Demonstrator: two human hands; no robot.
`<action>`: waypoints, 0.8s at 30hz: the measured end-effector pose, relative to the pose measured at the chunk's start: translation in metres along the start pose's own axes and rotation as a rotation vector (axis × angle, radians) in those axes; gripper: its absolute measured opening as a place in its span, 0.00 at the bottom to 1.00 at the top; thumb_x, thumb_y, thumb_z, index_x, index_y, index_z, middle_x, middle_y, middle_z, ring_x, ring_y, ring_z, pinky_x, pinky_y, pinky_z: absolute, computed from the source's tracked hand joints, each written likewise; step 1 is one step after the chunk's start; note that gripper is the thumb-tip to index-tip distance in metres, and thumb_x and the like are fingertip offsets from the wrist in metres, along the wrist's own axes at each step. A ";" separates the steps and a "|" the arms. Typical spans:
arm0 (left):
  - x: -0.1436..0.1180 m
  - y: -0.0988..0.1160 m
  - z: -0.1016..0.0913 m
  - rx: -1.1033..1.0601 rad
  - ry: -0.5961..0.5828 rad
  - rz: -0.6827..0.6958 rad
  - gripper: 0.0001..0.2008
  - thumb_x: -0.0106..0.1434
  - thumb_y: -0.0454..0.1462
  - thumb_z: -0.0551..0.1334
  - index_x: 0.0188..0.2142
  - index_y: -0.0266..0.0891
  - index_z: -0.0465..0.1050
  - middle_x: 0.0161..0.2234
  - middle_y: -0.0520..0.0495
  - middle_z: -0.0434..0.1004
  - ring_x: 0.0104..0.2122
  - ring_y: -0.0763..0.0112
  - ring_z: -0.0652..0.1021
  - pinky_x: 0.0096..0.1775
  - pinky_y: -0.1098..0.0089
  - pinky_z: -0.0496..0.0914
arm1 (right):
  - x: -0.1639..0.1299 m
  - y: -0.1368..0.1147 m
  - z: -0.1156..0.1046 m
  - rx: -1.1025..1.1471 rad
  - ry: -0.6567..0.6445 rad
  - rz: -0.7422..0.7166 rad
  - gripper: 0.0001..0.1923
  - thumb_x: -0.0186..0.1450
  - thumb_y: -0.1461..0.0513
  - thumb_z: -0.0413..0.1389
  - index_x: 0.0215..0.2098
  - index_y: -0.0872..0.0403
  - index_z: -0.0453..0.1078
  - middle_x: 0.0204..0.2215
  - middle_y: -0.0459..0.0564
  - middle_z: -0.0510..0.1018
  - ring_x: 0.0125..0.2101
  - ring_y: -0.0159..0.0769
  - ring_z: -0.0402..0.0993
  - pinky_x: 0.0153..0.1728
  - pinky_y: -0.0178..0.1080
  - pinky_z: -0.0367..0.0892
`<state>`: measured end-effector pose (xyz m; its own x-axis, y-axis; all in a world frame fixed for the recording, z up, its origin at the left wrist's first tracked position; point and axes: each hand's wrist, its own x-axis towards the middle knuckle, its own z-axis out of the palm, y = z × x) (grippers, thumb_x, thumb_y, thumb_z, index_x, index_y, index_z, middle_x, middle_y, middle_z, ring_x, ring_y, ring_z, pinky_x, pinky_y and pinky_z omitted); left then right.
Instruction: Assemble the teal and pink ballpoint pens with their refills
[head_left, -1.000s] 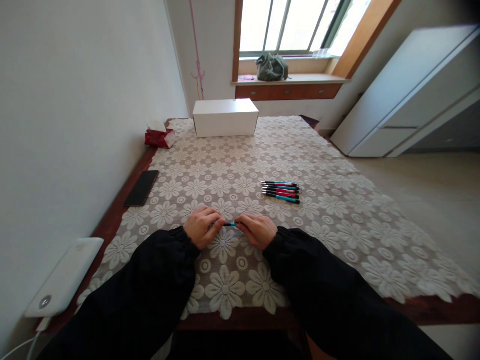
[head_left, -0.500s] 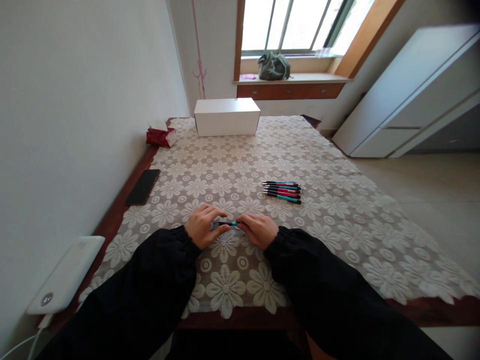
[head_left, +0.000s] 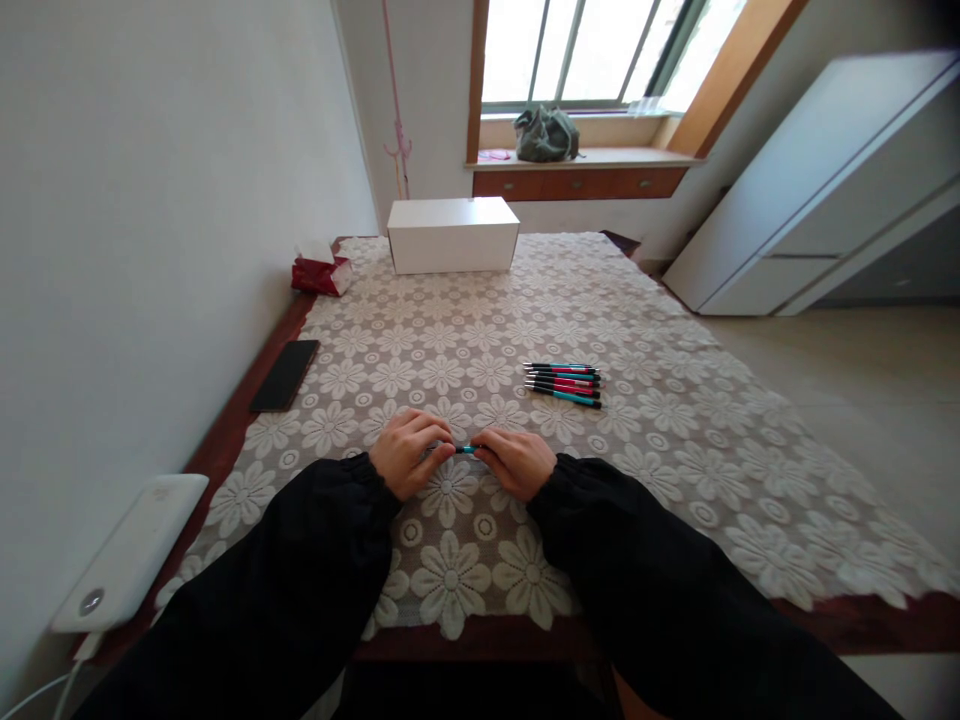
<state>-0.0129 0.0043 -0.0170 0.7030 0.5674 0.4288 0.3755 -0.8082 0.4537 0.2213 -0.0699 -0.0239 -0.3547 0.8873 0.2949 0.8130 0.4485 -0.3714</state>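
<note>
Low in the centre of the frame, the left hand point(head_left: 409, 462) and right hand point(head_left: 517, 463) pinch the two ends of a pen point(head_left: 465, 449) (teal, probably), fingers closed on it just above the lace tabletop point(head_left: 675, 420); a row of pens point(head_left: 562, 382) lies right of centre.

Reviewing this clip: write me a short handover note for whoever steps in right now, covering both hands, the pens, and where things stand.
Left hand: closed on one end of a teal pen, low over the lace tablecloth.
Right hand: closed on the pen's other end; only a short middle stretch shows between the hands.
Pile of pens: teal and pink ones lie side by side, beyond the right hand, untouched.
Done: one pen is in hand, apart from the pile.
Left: what is being done to the held pen cannot be told; the pile waits.
Also there: white box, black phone.
</note>
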 end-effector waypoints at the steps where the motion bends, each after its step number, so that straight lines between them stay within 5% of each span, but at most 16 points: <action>1: 0.000 -0.001 0.001 0.000 -0.014 0.009 0.12 0.72 0.44 0.57 0.38 0.44 0.77 0.43 0.47 0.83 0.46 0.61 0.77 0.50 0.56 0.71 | 0.000 0.000 0.000 0.000 -0.004 -0.004 0.10 0.74 0.60 0.50 0.45 0.51 0.72 0.39 0.49 0.82 0.34 0.35 0.79 0.33 0.35 0.65; 8: 0.000 0.000 -0.001 -0.007 -0.014 0.007 0.11 0.66 0.46 0.65 0.42 0.43 0.75 0.41 0.46 0.82 0.45 0.60 0.77 0.49 0.58 0.72 | 0.001 0.000 -0.001 -0.002 -0.014 -0.007 0.09 0.74 0.61 0.50 0.46 0.51 0.72 0.39 0.50 0.82 0.34 0.35 0.79 0.33 0.35 0.65; 14: 0.001 0.001 -0.001 0.007 -0.079 0.014 0.12 0.73 0.42 0.55 0.42 0.44 0.77 0.43 0.47 0.83 0.46 0.62 0.78 0.51 0.58 0.70 | 0.001 -0.001 -0.002 -0.001 -0.023 -0.016 0.10 0.74 0.61 0.49 0.46 0.51 0.72 0.39 0.49 0.82 0.35 0.36 0.79 0.34 0.36 0.66; 21: -0.001 0.000 0.000 0.006 -0.051 -0.002 0.11 0.67 0.46 0.64 0.43 0.43 0.75 0.40 0.46 0.82 0.45 0.60 0.78 0.48 0.58 0.71 | 0.001 0.000 -0.001 0.000 -0.018 -0.010 0.09 0.74 0.61 0.50 0.46 0.51 0.73 0.39 0.49 0.82 0.34 0.35 0.79 0.33 0.35 0.65; 24: 0.000 0.000 0.000 0.008 -0.055 -0.004 0.11 0.70 0.45 0.60 0.44 0.43 0.76 0.42 0.46 0.83 0.46 0.60 0.77 0.49 0.58 0.71 | 0.001 0.000 -0.002 0.012 -0.027 -0.014 0.10 0.74 0.60 0.50 0.46 0.51 0.73 0.40 0.49 0.82 0.35 0.35 0.79 0.34 0.35 0.65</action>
<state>-0.0132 0.0041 -0.0170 0.7337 0.5614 0.3828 0.3830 -0.8070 0.4494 0.2222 -0.0691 -0.0221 -0.3779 0.8836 0.2765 0.8024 0.4616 -0.3783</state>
